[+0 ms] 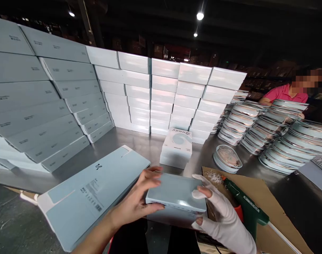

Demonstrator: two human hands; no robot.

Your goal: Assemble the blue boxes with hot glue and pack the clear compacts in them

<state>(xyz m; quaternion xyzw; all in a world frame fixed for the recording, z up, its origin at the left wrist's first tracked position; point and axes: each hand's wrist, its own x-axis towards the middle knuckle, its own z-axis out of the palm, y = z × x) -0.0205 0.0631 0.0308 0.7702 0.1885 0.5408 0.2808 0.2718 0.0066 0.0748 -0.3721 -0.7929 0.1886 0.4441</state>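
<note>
A small pale-blue box (174,188) is held level near the front edge of the metal table. My bare left hand (138,199) grips its left end, fingers over the top and thumb along the near side. My right hand (220,208), in a white glove with bare fingertips, clasps the right end. To the left lies a stack of long flat pale-blue cartons (97,192) with a small logo and a barcode. Just beyond the held box stand white printed boxes (178,146). A green glue gun (247,203) with a glue stick in its back rests beside my right hand.
Tall walls of pale boxes (163,95) line the back and left of the metal table (118,137). Round clear-lidded packs (227,157) are piled at right, before a person in pink (279,93). Cardboard (277,225) under the glue gun carries glue scraps.
</note>
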